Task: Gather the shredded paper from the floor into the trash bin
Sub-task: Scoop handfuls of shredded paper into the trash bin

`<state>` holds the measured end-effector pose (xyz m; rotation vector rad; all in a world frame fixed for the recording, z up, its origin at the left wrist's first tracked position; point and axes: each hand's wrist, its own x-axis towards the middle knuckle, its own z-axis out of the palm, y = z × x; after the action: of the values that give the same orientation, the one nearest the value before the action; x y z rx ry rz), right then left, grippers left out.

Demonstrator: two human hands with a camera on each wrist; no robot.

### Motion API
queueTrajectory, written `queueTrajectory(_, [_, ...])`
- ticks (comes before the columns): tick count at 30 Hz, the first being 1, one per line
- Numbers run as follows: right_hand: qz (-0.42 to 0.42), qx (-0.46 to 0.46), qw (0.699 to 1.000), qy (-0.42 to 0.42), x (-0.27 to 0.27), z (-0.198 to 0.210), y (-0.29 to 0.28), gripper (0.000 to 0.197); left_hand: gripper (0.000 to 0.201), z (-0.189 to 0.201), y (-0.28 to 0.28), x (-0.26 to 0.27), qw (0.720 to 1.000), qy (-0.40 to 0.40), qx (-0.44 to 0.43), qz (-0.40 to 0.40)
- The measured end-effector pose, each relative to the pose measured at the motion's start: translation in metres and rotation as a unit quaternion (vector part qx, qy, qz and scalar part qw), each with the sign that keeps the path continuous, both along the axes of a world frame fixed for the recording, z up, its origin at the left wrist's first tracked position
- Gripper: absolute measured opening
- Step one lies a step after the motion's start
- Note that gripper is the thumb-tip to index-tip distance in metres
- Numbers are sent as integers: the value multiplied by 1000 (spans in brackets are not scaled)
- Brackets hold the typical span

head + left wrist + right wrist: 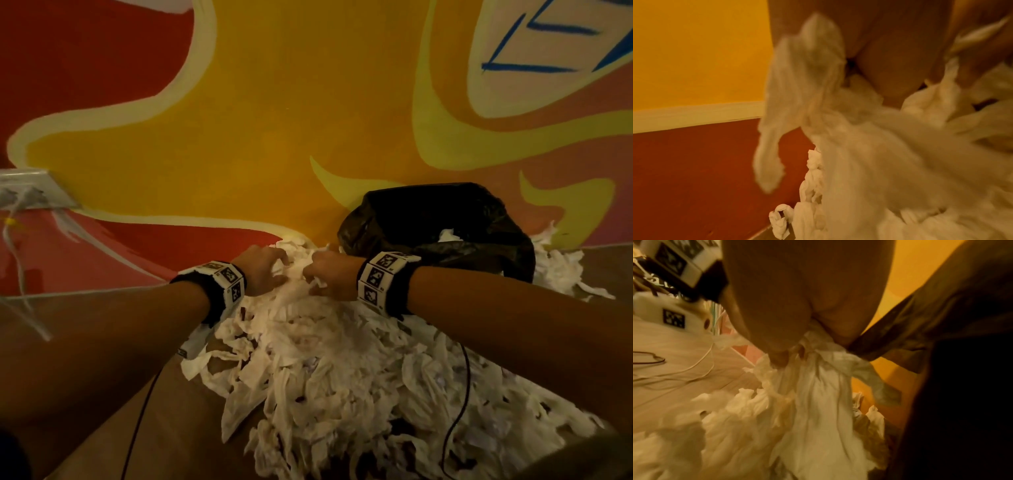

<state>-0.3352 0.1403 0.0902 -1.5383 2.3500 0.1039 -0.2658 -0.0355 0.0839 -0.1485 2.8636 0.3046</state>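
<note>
From the head camera: both hands dig into the far end of a large heap of shredded paper point(342, 370) spread across the brown floor point(102, 394). The left hand point(262, 274) and right hand point(330, 277) sit close together, fingers curled round white strips at the top of the pile, just in front of the painted wall point(274, 120). The trash bin point(442, 226) (lined with a black bag, a few scraps already inside) stands against the wall just beyond and to the right of the right hand, with more paper lying on its far right side. Marker-printed wristbands point(380, 281) ring both wrists.

From the left wrist: the left hand point(890, 53) clutches a bunch of strips point(869, 146) that trail downward from the fingers; one loose strip hangs to the left before the yellow and red wall point(694, 65). The picture is blurred.

From the right wrist: the right hand point(797, 305) grips a thick hank of paper point(818, 402) hanging straight below it, over the heap. The bin's black bag point(941, 321) lies immediately right of the hand, nearly touching the paper. The other wrist's band point(674, 316) shows at left.
</note>
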Motion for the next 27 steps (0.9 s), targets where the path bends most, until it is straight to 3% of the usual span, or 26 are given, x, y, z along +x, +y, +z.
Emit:
queueTrajectory(3, [-18, -68, 997, -24, 3, 17, 12, 32, 46, -6, 6, -11, 999, -40, -32, -5])
queueTrajectory(7, [-61, -143, 986, -52, 4, 34, 25, 38, 33, -6, 20, -22, 996, -65, -56, -6])
queueTrajectory(10, [-73, -198, 977, -33, 2, 42, 29, 31, 27, 0, 25, -29, 998, -55, -12, 1])
queueTrajectory(14, [-91, -264, 959, -43, -1, 57, 21, 19, 43, 21, 21, -28, 994, -18, 87, 66])
queueTrajectory(17, [-117, -339, 930, -73, -1, 72, 11, 13, 40, 37, 14, -21, 970, 50, 197, 132])
queueTrajectory(21, [-133, -412, 893, -119, -2, 89, 4, 12, 27, 51, 3, -11, 940, 136, 239, 204])
queueTrajectory(24, [-118, -409, 900, -91, -4, 93, 2, 27, 38, 56, -2, -6, 892, 180, 336, 243])
queueTrajectory(27, [-141, -384, 905, -116, -6, 86, 6, 19, 38, 64, -4, -2, 858, 195, 396, 264])
